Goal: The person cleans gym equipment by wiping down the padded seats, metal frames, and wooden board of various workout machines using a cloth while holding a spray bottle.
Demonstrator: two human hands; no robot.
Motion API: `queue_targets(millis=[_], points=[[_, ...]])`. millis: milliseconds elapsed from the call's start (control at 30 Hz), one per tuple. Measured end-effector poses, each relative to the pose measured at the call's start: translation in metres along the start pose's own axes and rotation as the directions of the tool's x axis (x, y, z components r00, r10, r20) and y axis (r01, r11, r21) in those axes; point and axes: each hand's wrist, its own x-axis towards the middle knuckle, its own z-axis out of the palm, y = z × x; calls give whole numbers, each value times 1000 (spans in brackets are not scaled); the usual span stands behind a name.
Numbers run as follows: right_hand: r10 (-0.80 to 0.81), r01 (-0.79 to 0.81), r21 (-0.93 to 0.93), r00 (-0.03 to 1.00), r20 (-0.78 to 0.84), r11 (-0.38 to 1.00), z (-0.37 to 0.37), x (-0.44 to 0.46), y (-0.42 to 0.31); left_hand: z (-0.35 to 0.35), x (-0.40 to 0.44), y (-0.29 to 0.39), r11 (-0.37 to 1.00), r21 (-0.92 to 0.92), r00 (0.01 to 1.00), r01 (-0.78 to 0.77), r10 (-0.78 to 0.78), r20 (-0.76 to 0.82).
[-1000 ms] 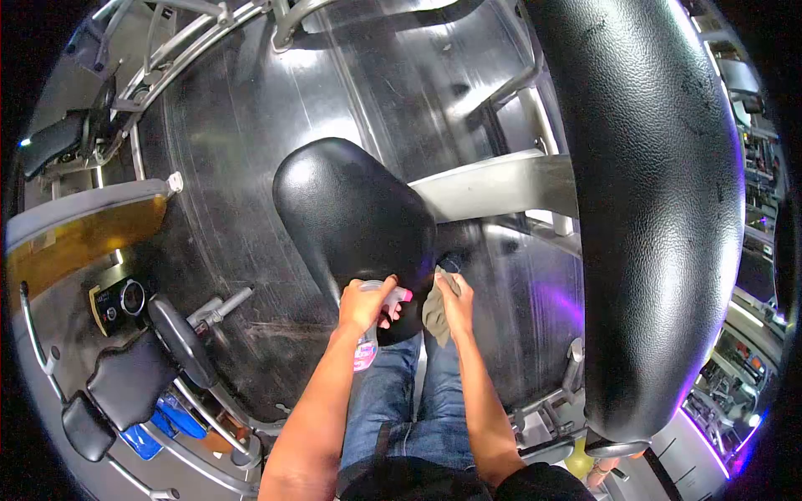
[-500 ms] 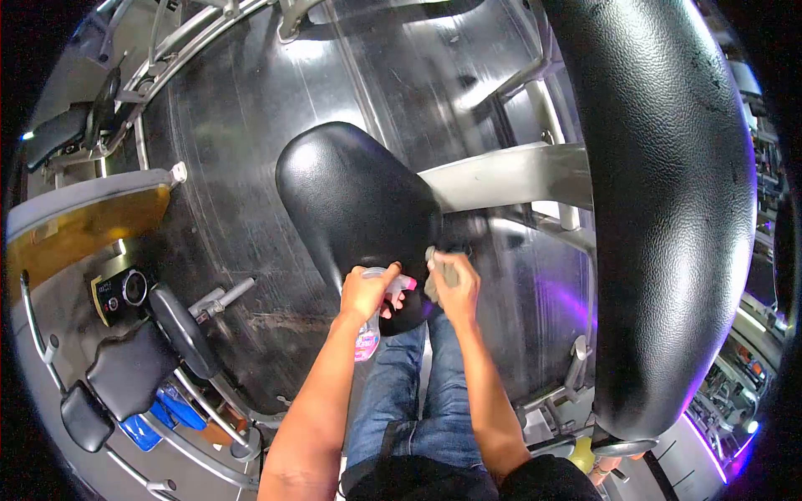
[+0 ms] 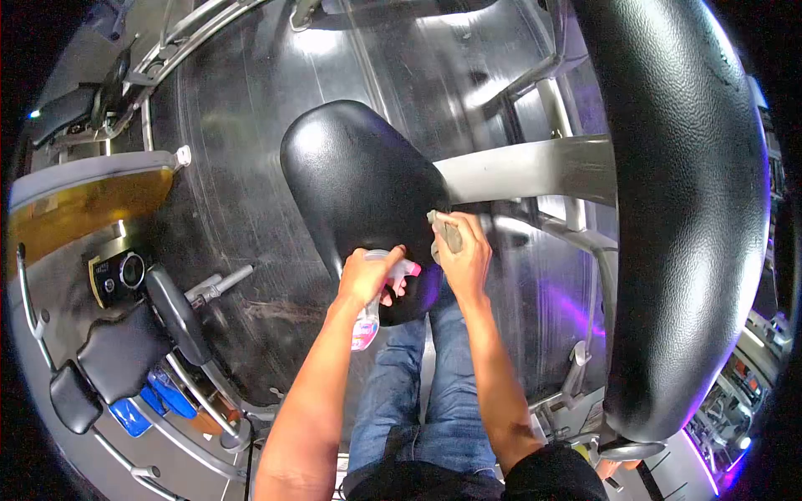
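Observation:
My left hand (image 3: 368, 277) is closed round the neck of a clear spray bottle (image 3: 365, 331) with a pink nozzle and a pink label. The nozzle points right, over the near end of a black padded seat (image 3: 359, 179). My right hand (image 3: 466, 257) grips a crumpled grey-green cloth (image 3: 447, 236) at the seat's right edge, beside the metal bar. Whether the cloth touches the seat I cannot tell.
A large black backrest (image 3: 685, 209) fills the right side, joined to the seat by a silver metal arm (image 3: 526, 171). More gym machines with black pads (image 3: 125, 351) stand at the left. Dark flooring (image 3: 242, 167) lies below. Part of another person shows at the bottom right.
My right hand has moved up along the seat's right edge with the cloth, which is now more bunched. My left hand and the bottle have shifted slightly up. The view has shifted a little.

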Motion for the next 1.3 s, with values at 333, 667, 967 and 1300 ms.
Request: queue_targets(millis=[333, 667, 967, 1300], points=[[-69, 85, -34, 939, 337, 996, -32, -62, -4, -4, -6, -2, 991, 58, 990, -120, 115, 80], [-47, 64, -135, 991, 124, 989, -16, -1, -2, 4, -56, -35, 942, 210, 878, -261, 322, -353], [70, -61, -90, 993, 100, 994, -9, -31, -20, -2, -60, -50, 934, 335, 746, -124, 310, -589], [-139, 222, -142, 886, 442, 965, -14, -70, -54, -17, -80, -104, 889, -32, 768, -456, 375, -519]])
